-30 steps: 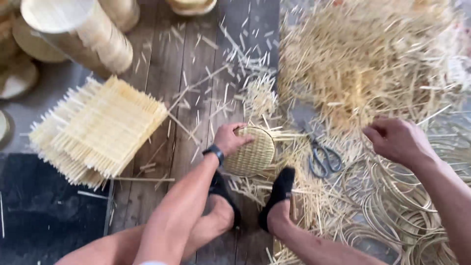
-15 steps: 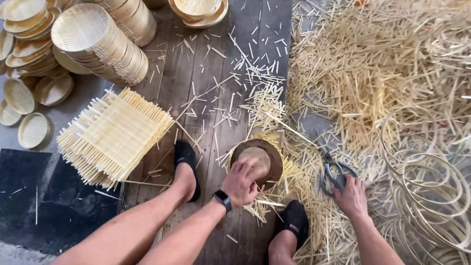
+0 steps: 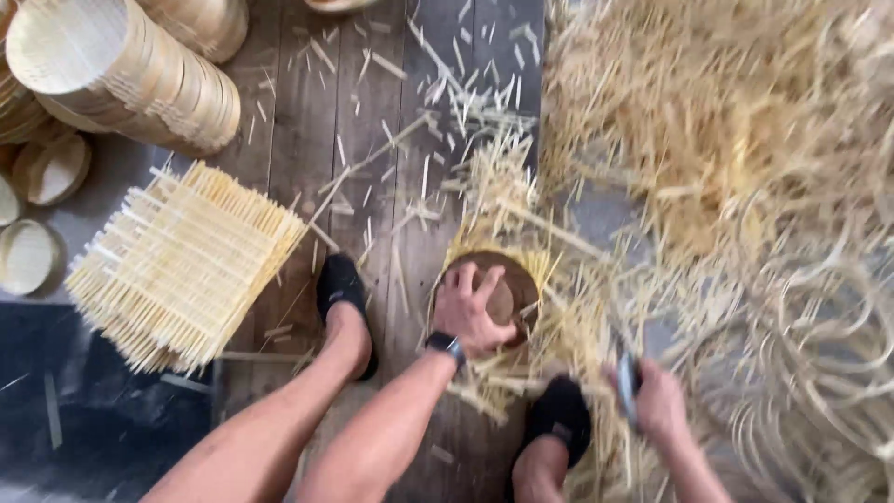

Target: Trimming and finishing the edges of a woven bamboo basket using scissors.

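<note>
Holding the round piece down, scissors in the other hand

Left hand [image 3: 470, 312] presses flat on a round brown disc [image 3: 507, 293] on the plank floor [image 3: 372, 140] between the feet; right hand [image 3: 656, 405] is clenched around scissors [image 3: 626, 373], blurred; trimming the straw edge looks next, needing a steady disc

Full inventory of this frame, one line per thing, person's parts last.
round form: one, brown, floor centre, under left hand
scissors: one, dark and blurred, in right hand
woven mats: one stack, pale yellow, left of the feet
stacked round trays: several stacks, tan, upper left
loose trays: a few, tan, far left edge
bamboo strips: big pile, straw colour, right side
bamboo hoops: many, pale, lower right
plank floor: dark wood, strewn with offcuts
shoes: two, black
wristwatch: one, dark, left wrist
left hand: pressing on form
right hand: gripping scissors
</note>
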